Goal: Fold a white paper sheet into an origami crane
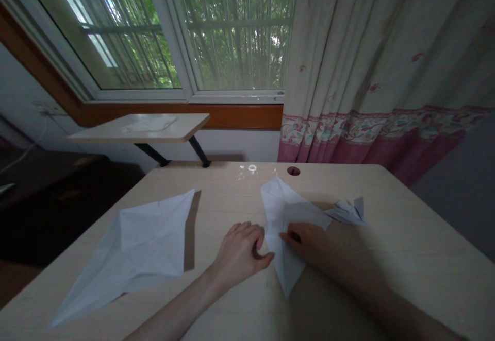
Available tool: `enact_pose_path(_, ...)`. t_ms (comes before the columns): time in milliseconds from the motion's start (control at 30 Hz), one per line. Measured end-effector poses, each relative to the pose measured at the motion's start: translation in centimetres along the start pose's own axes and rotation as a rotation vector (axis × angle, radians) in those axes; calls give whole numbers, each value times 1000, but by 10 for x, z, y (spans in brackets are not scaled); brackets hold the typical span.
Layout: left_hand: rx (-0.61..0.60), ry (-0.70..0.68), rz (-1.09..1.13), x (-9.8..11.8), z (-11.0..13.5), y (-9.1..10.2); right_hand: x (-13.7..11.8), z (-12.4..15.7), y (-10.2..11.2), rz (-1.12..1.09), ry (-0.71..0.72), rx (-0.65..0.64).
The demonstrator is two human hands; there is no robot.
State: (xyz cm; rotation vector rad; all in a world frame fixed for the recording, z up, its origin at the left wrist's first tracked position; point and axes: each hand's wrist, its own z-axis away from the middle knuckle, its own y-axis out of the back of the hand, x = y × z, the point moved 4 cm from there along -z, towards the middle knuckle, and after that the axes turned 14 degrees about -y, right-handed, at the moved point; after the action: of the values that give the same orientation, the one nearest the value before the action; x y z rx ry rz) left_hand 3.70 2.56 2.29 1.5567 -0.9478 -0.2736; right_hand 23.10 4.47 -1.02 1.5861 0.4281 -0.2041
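Note:
A partly folded sheet of white paper [292,207] lies on the table in front of me, pointed at its near end and creased. My right hand [307,240] rests on it from the right, its thumb and finger closed in a pinch at the middle of the sheet. At the sheet's left edge is my left hand [243,248], with the fingers curled and the thumb held apart from them. The left thumb tip reaches the paper's edge, and nothing shows in that hand.
A larger creased white sheet [150,243] lies on the left of the table [232,191]. A small folded paper figure [348,212] sits to the right. A raised shelf [189,127] with paper [150,123] stands at the back left, and a curtain [348,73] hangs behind.

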Motion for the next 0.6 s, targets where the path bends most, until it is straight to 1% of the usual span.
enact_pose_path(167, -37, -67, -5, 10, 1, 1, 1, 1, -2, 11, -13, -29)
enact_pose_path(300, -52, -124, -10, 13, 3, -2, 0, 2, 1, 11, -14, -41)
enact_pose_path(433, -67, -131, 4, 14, 4, -4, -2, 2, 3, 13, -23, -61)
enact_pose_path(600, -79, -144, -8, 17, 4, -4, 0, 2, 1, 19, -33, -69)
